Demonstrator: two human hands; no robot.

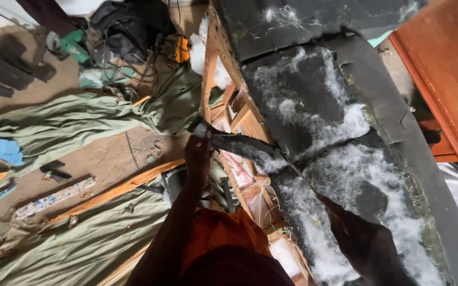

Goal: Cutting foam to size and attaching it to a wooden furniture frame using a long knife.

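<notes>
Head view: the left hand (198, 153) is closed around a torn strip of dark foam (242, 145), pulling it away from the wooden frame (223, 63). The right hand (353, 233) presses flat, fingers spread, on the foam padding (314, 100), steadying it. White fluffy stuffing (345, 175) clings on top. Green cloth (80, 122) covers the floor.

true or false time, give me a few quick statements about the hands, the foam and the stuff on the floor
1. The left hand grips a strip of dark foam. True.
2. The right hand is raised off the padding. False: it rests on the dark foam padding with white stuffing.
3. Green fabric lies on the floor. True.
4. The frame beside the padding is metal. False: it is wood.
</notes>
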